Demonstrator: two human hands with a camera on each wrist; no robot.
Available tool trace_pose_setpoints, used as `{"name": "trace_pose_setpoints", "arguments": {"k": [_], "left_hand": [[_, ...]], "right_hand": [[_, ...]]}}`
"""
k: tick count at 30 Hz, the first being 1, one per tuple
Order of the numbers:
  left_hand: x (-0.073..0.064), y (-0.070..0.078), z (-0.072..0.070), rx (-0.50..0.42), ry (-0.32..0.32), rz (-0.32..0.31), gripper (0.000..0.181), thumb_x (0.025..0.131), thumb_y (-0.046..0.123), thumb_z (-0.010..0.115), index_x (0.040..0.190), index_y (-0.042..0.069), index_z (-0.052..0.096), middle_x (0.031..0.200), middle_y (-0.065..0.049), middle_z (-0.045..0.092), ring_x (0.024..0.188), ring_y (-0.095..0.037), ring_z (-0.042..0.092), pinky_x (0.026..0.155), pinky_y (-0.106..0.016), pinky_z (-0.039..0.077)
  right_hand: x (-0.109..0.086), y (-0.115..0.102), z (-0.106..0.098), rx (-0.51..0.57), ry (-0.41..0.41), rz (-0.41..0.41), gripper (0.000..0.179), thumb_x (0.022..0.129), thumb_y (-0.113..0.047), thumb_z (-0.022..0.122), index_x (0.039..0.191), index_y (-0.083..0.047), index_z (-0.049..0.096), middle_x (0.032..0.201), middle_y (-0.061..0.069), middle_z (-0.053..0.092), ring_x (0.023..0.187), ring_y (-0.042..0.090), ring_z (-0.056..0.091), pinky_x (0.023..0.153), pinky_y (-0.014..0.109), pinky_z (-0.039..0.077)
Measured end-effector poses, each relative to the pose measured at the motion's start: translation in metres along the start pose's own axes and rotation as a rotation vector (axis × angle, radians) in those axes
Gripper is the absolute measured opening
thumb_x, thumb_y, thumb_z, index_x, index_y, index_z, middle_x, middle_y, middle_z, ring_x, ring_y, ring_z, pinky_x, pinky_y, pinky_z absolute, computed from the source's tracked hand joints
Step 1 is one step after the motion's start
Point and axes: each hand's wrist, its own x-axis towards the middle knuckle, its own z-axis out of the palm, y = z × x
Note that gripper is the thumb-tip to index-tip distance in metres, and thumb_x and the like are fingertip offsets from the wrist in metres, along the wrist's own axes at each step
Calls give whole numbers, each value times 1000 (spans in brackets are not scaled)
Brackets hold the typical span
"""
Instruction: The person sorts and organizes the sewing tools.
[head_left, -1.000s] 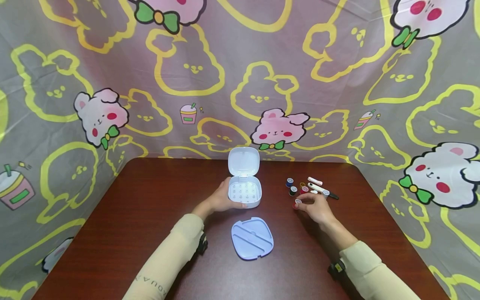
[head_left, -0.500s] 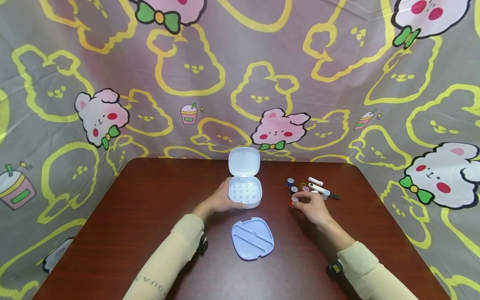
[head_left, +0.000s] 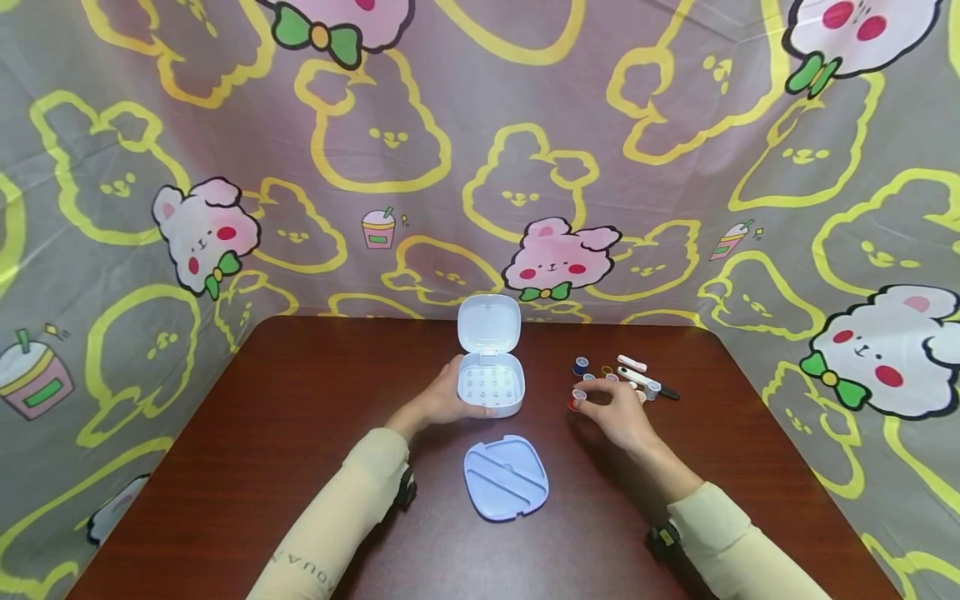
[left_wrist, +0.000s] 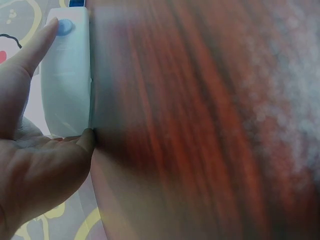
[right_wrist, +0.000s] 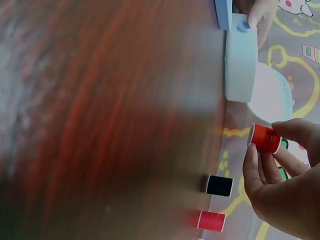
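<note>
My left hand [head_left: 441, 397] holds the left side of a pale blue box [head_left: 507, 409], its thumb on the front wall by a round blue button [left_wrist: 65, 27]. The box's lid [head_left: 489, 322] stands raised at the back, and rows of small pegs show inside. To the right, my right hand [head_left: 619, 414] pinches a red thread spool [right_wrist: 265, 138] between thumb and fingers, raised above the table. Below it in the right wrist view stand a black thread spool [right_wrist: 219, 185] and a pinkish-red one [right_wrist: 211, 221]. A blue spool [head_left: 581, 367] stands farther back.
A blue grooved tray [head_left: 507, 478] lies in front of the box. Beyond my right hand are a small gold ring [head_left: 607, 371], a white-and-pink piece [head_left: 632, 363], a slim white-and-black tool [head_left: 666, 391] and a pale spool [head_left: 652, 390]. A patterned curtain [head_left: 420, 192] rises behind the table.
My right hand has moved left with the red spool, away from the other small items and toward the box. My left hand has stayed on the box.
</note>
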Motion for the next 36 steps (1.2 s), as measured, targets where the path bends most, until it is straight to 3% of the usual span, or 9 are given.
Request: {"name": "trace_pose_setpoints", "arguments": {"k": [9,17,36], "left_hand": [[0,0,0,26,0,-4,116,66,37,97,154,6,28,142,-15,45,122,-29,46,108,-50,38],[0,0,0,22,-1,-2,115,67,35,97,154,5,28,141,-15,45,121,-28,46,107,-50,38],[-3,4,-2,-2,-10,-29,117,67,36,96,156,7,25,143,-14,43,123,-29,46,108,-51,39]], "right_hand": [[1,-8,4,67,-23,-16,24,88,-2,77,111,4,74,106,17,74,89,19,69,74,19,49],[7,-10,8,59,-35,-2,25,88,-7,78,112,1,75,97,11,76,83,12,68,76,25,48],[14,-19,24,130,-75,-32,25,90,-4,77,113,2,73,99,13,74,87,18,68,73,23,53]]}}
